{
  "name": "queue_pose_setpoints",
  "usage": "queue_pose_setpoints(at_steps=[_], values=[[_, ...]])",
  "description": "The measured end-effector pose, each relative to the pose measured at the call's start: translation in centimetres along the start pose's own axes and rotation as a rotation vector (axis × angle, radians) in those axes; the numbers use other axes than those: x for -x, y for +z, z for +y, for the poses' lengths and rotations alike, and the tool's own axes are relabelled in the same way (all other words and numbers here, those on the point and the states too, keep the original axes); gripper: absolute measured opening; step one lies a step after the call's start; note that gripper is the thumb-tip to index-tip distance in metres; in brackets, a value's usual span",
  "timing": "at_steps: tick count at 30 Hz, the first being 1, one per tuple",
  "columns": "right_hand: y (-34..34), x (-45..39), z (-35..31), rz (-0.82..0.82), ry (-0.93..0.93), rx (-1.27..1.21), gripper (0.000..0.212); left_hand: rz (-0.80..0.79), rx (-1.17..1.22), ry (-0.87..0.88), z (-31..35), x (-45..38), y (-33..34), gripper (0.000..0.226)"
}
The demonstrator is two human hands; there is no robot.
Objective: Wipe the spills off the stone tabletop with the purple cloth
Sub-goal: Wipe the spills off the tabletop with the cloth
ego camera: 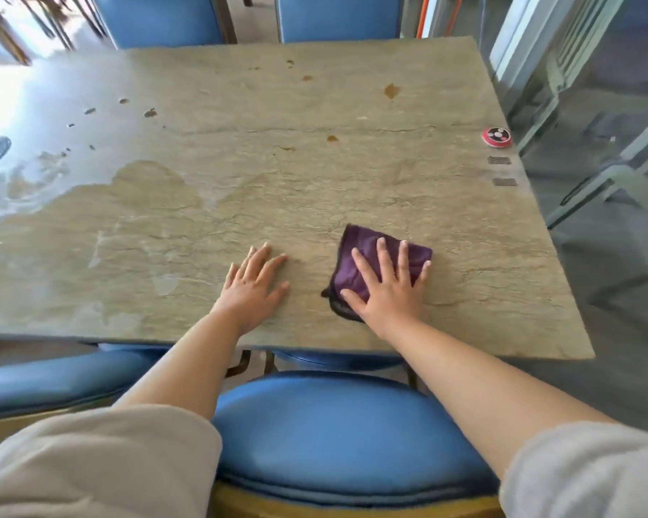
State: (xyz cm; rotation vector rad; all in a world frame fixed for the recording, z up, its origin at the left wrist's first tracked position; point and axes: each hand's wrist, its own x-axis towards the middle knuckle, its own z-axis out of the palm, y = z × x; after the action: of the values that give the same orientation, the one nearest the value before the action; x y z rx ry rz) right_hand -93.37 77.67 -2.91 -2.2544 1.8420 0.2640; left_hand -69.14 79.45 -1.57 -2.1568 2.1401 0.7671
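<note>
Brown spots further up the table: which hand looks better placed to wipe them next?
The right hand. It lies flat on the purple cloth, and the nearest brown spots are straight beyond it. The left hand rests bare on the stone tabletop.

Occlusions and cut-offs, head view

Right hand covers the middle of the cloth, so any spill under it can't be seen. Tabletop runs out of frame on the left; glare washes out that far-left part, so the wet patch has no readable edge there. Puck at the right edge: markings too small to read. Two dark tags below it: unreadable. Far chairs cropped at the top, near chair cropped at the bottom. Both sleeves cut by the frame corners. Top-left background motion-blurred.
</note>
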Motion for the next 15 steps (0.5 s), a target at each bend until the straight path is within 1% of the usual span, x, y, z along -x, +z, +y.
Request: queue_pose_setpoints(at_steps=[2, 3, 4, 6, 10, 11, 12, 13, 14, 15], values=[[-0.8, -1.8, -2.3, -0.037, 0.187, -0.065, 0.074, -0.010, 0.081, 0.006, -1.3, 0.6, -0.8, 0.054], [-1.0, -2.2, -3.9, -0.057, 0.217, -0.075, 0.076, -0.010, 0.133, -0.001, -2.1, 0.8, -1.3, 0.053], [-1.1, -2.2, -5.7, -0.065, 0.190, -0.064, 0.077, -0.003, 0.179, -0.011, -2.9, 1.0, -1.7, 0.052], [-0.7, -1.6, -9.4, -0.045, 0.010, -0.043, 0.078, 0.024, 0.213, -0.039, -5.1, 0.9, -2.6, 0.051], [0.7, -1.5, -15.4, 0.001, -0.509, 0.047, 0.075, 0.095, 0.135, -0.154, -10.9, -0.3, -4.1, 0.048], [0.7, -2.4, -16.0, 0.011, -0.591, 0.063, 0.073, 0.105, 0.120, -0.177, -12.3, -0.8, -4.6, 0.047], [0.6, -3.7, -16.3, 0.021, -0.610, 0.063, 0.072, 0.097, 0.096, -0.176, -13.7, -1.4, -5.2, 0.047], [0.4, -5.2, -16.6, 0.040, -0.562, 0.058, 0.072, 0.071, 0.053, -0.144, -15.0, -1.9, -5.8, 0.046], [0.2, -6.6, -16.9, 0.070, -0.453, 0.053, 0.072, 0.041, -0.003, -0.087, -16.2, -2.4, -6.6, 0.046], [-0.1, -8.1, -17.6, 0.101, -0.299, 0.042, 0.072, 0.023, -0.058, -0.022, -17.5, -2.8, -7.3, 0.046]])
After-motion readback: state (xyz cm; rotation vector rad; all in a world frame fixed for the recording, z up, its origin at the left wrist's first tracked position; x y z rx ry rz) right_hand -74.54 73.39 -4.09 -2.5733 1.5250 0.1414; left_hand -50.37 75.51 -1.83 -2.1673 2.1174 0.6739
